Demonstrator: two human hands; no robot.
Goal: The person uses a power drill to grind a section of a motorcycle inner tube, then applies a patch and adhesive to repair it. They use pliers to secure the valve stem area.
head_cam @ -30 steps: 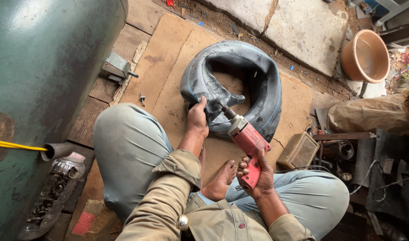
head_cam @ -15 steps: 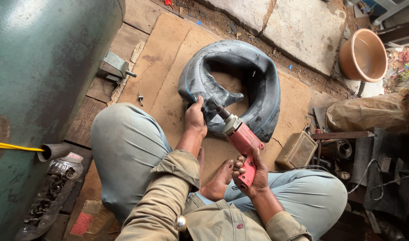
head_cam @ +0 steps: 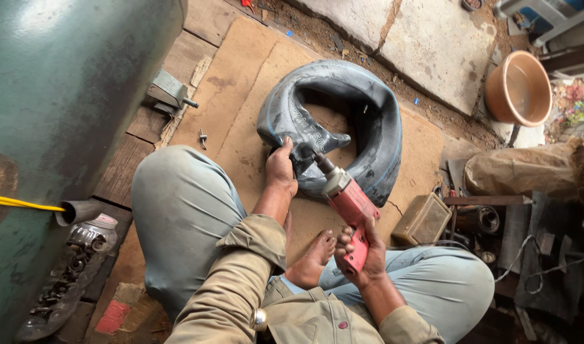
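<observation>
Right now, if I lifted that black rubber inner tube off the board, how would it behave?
The inner tube would probably sag and flop: it already lies folded and creased under the left hand. It looks light for its bulk, and probably grippy, not slippery.

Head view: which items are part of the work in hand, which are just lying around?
In use:
- black inner tube, pinned by left hand
- red power tool, gripped by right hand, tip against the tube
- cardboard sheet under the tube

Lying about:
- copper-coloured basin
- green tank
- small metal box
- jar of metal parts
- loose bolt
</observation>
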